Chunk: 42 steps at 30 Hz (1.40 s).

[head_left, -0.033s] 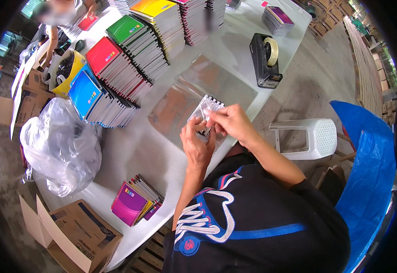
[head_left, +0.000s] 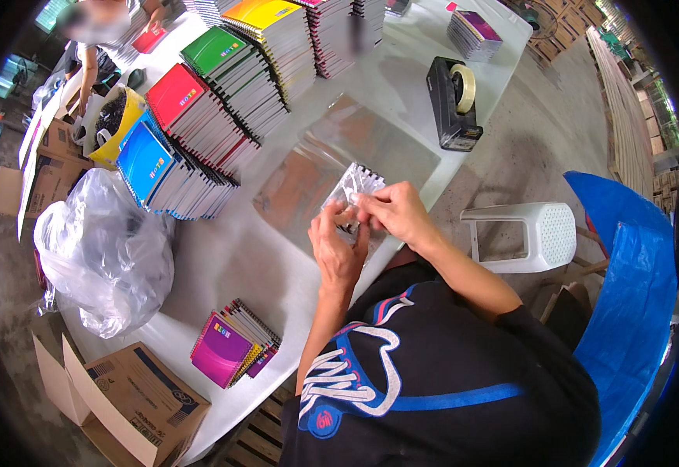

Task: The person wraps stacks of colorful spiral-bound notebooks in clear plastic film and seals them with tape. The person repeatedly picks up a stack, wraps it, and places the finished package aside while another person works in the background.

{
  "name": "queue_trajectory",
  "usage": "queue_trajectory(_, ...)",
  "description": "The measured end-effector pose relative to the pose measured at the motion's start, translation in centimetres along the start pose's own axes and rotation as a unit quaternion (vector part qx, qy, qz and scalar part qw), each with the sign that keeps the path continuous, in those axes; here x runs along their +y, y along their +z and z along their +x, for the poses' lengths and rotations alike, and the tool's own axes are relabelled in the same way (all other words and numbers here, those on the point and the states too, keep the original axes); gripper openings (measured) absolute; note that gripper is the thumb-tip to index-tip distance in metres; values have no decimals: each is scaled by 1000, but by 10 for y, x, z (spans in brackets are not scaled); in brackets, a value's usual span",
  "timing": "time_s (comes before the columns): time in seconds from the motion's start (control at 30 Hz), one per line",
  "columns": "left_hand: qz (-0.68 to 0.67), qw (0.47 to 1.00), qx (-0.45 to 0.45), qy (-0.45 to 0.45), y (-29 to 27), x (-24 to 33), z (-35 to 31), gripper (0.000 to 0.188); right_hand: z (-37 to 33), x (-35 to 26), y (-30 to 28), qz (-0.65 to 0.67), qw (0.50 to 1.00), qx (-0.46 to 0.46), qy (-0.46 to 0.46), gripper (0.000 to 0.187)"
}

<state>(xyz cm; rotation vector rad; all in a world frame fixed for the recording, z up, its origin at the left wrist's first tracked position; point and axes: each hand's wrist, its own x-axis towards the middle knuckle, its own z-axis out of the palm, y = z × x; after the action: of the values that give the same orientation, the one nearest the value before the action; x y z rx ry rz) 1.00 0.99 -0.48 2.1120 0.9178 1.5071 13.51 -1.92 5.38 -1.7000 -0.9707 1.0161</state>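
Both hands are together at the table's near edge, over a spiral notebook (head_left: 361, 179) in glossy clear plastic. Black coil loops show along its far edge; the near part is hidden by my fingers. My left hand (head_left: 336, 247) is closed around its near left side. From the right, my right hand (head_left: 398, 212) pinches at the plastic over the notebook, thumb and fingertips pressed together. Flat clear plastic sheets (head_left: 293, 183) lie under and beyond the hands.
Tall stacks of blue (head_left: 146, 165), red (head_left: 176, 93), green (head_left: 215, 48) and yellow notebooks (head_left: 261, 12) stand at the far left. A black tape dispenser (head_left: 452, 117) sits far right. Purple notebooks (head_left: 222, 348), a plastic bag (head_left: 110, 253) and a cardboard box (head_left: 149, 393) are left. A white stool (head_left: 553, 236) stands right.
My right hand has shifted very slightly, its fingertips moving a little over the plastic. The left hand and the notebook stay almost in place.
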Motion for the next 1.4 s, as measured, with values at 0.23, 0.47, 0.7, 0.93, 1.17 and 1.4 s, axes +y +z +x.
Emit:
queue_trajectory(0.23,170,975,-136,-41,-14,16,2,53,-17,29,-1,65,996,6,64,49)
queue_trajectory(0.47,147,956,-238,-93,-29,29,25,62,-2,108,17,134,988,70,-23,45)
queue_trajectory(0.7,148,951,-220,-157,-12,39,47,69,-10,92,-32,-185,982,-33,-18,37)
queue_trajectory(0.93,86,932,-263,233,34,108,116,48,8,43,-141,651,714,-210,150,63)
queue_trajectory(1.17,-203,933,-174,242,71,176,184,40,81,-57,-280,450,866,-128,-174,75)
queue_trajectory(1.4,-564,789,126,210,173,257,205,16,242,-31,-460,281,943,74,-164,62)
